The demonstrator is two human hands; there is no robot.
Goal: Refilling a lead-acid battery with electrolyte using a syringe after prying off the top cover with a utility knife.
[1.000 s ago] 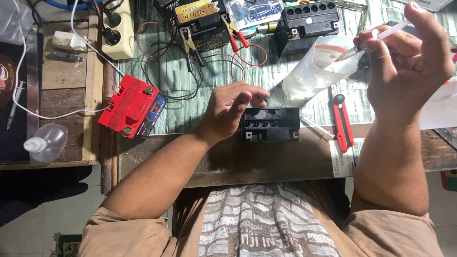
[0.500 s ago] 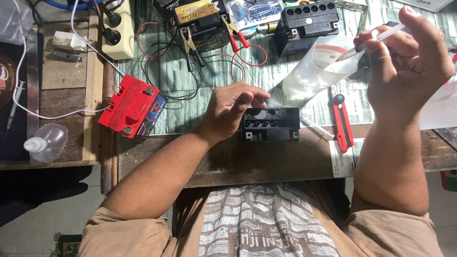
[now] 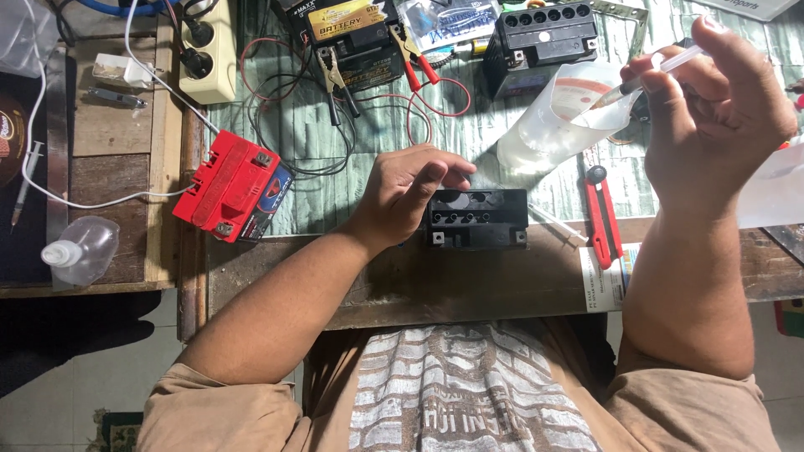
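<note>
A: What is the left hand (image 3: pixel 410 188) doing?

B: It is resting on the left end of a small black battery (image 3: pixel 476 218), fingers curled over its top edge and touching it, steadying rather than clasping it. The battery is sitting upright near the front edge of the bench (image 3: pixel 469 285), with a row of open round cell holes showing on top.

A: And the right hand (image 3: pixel 712 117)?

B: It is hovering above the right side of the bench, fingers closed around a thin clear syringe (image 3: pixel 649 74). The syringe is tilting down to the left, its tip dipping into the mouth of a clear plastic measuring jug (image 3: pixel 553 125) that is holding some clear liquid.

A: What is lying around them?

B: Just right of the black battery, a red utility knife (image 3: pixel 601 213) is lying lengthwise, with a slim white stick between the two. Behind the jug, a larger black battery (image 3: pixel 544 33) with open cell holes is standing. Farther left, a yellow-labelled battery (image 3: pixel 347 33) is sitting with clip leads on it, red and black wires (image 3: pixel 335 125) looping over the bench. To the left of the left hand, a red battery (image 3: pixel 230 192) is lying tilted at the bench's edge. Well apart, on the side shelf, a small clear bottle (image 3: pixel 79 251) is lying on its side.
</note>
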